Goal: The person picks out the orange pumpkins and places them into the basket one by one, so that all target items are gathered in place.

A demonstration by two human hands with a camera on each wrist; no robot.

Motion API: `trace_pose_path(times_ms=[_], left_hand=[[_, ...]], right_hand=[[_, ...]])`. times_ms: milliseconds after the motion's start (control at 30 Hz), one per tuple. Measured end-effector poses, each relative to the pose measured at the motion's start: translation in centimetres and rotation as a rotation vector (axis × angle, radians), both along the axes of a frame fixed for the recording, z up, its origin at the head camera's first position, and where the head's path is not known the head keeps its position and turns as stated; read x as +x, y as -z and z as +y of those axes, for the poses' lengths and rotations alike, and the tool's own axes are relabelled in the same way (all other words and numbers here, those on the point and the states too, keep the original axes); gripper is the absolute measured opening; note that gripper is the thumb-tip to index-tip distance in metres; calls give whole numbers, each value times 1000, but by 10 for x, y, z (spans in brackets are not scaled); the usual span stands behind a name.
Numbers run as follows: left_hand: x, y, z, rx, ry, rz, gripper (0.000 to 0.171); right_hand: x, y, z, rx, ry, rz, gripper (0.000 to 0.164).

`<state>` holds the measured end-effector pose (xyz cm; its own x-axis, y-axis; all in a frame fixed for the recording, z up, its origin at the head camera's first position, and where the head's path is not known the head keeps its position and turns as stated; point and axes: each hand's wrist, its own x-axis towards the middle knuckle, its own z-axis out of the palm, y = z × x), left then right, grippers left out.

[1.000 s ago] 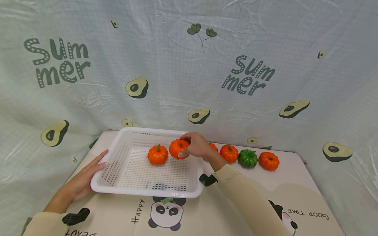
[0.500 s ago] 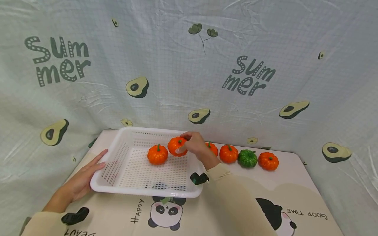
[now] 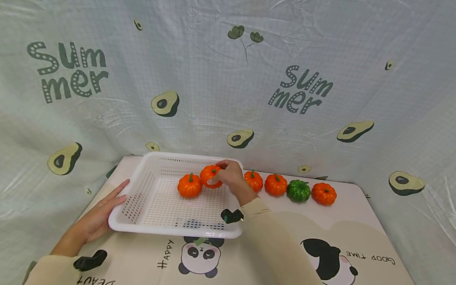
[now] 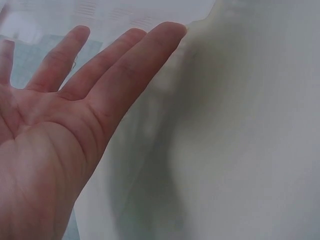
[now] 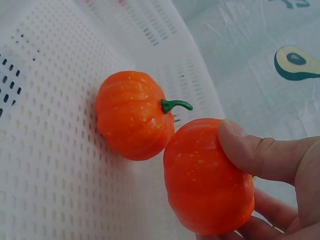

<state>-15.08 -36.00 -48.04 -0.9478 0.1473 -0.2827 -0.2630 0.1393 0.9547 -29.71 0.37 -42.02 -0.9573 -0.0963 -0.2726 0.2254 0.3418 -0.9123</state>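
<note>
My right hand (image 3: 230,175) grips a small orange pumpkin (image 5: 207,175) over the inside of a white plastic basket (image 3: 167,230), thumb on one side and fingers on the other. Close to its left, a second orange pumpkin (image 3: 189,186) with a green stem sits on the basket floor; in the right wrist view the two overlap slightly at their edges. At the basket's left side, my left hand (image 3: 97,217) has its fingers straight, with fingertips right at the rim. The left wrist view shows that hand's bare palm (image 4: 50,145).
Right of the basket stand several more pumpkins in a row: an orange one (image 3: 253,181), another orange one (image 3: 276,185), a green one (image 3: 299,191) and a last orange one (image 3: 324,194). A printed cloth (image 3: 199,118) hangs behind the table (image 3: 356,221).
My right hand has shifted left with its pumpkin, bringing it up close beside the one in the basket. The left hand keeps its place at the rim.
</note>
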Motion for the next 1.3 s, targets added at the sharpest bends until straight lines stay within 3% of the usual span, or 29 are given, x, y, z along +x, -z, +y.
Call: trace_pose_path(times_ms=[833,1300], left_hand=[[1,1,0,-17,11,22,65],[0,1,0,11,3,-5,65]], right_hand=[[1,16,-5,22,-8,-16,61],[3,17,-6,43,9,-39,62]])
